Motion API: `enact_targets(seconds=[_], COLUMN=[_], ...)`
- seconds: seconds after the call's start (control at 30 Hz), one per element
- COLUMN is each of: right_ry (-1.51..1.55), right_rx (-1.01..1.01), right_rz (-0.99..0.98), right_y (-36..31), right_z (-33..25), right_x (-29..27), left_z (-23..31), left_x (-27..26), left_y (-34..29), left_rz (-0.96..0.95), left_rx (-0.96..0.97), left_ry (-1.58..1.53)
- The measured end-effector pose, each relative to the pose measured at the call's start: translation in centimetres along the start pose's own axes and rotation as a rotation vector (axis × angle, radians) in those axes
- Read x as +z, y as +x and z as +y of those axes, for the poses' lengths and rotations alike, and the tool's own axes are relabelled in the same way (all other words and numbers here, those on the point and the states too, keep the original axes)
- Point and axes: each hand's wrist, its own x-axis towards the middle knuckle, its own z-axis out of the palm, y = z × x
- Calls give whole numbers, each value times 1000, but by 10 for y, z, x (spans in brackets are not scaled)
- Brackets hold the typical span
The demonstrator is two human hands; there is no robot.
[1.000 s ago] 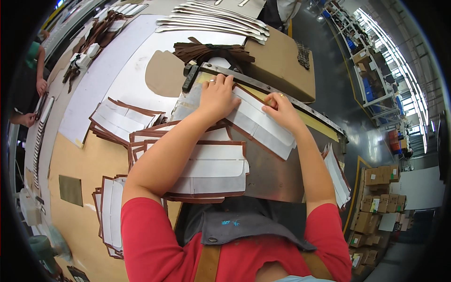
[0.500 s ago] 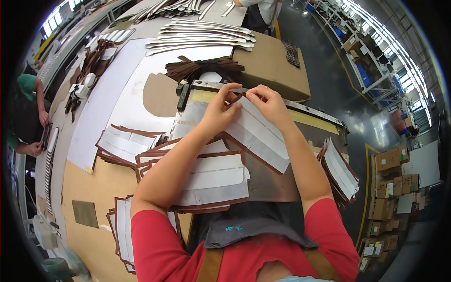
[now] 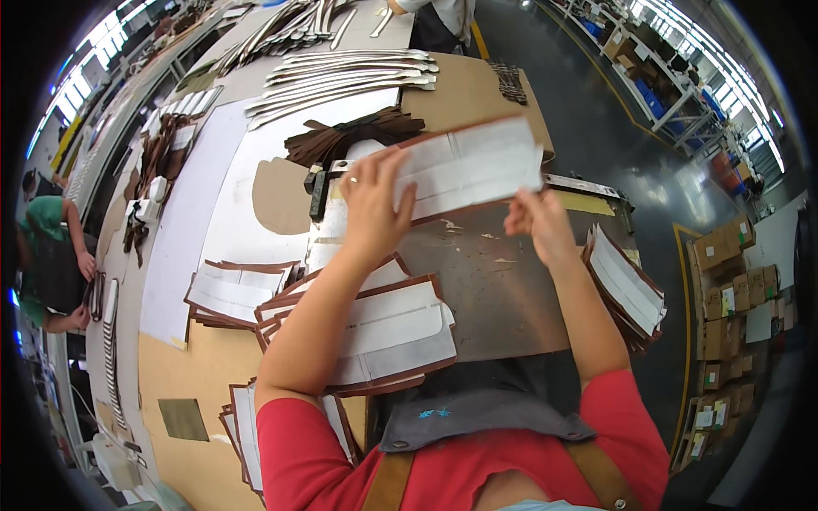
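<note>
Lifting away from the near pile [image 3: 392, 317] and off the grey plate [image 3: 511, 311], one white panel [image 3: 477, 166] is now tilting in the air. My left hand [image 3: 375, 200] is pinching its left end; my right hand [image 3: 545, 226] is curling at its low right corner, maybe gripping, I cannot tell. I am guessing this piece is only part done, the pile's state staying unclear, with brown strips [image 3: 358, 134] lying beyond.

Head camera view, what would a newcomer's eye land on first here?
Probably the white, brown-edged panel held up by the far edge of the grey metal plate, its left end in the left hand, the right hand at its lower right corner. Next, the stack of similar panels nearer the body, then the long pale strips near the top.
</note>
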Motion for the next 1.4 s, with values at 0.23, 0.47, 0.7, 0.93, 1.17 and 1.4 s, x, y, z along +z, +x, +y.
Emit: enact_targets(seconds=[0.23,0.47,0.7,0.93,1.17,1.4], right_ry=[-691,-1165,-1343,-1351,-1346,-1367], right_rx=[-21,-847,-740,-744,-762,-817], right_rz=[-38,-280,-305,-278,-244,-257], right_y=[-4,29,21,28,22,20], right_z=[-3,41,45,46,42,38], right_x=[-46,-14,-24,-24,-18,-16], left_z=[-7,-10,-4,-9,-9,-3], left_x=[12,10,13,20,21,15], left_y=[-22,-20,-22,-20,-23,-21], left_rz=[-616,-543,-719,-679,-600,-588], left_rx=[-46,34,-52,-20,55,66], left_ry=[256,240,195,184,212,179])
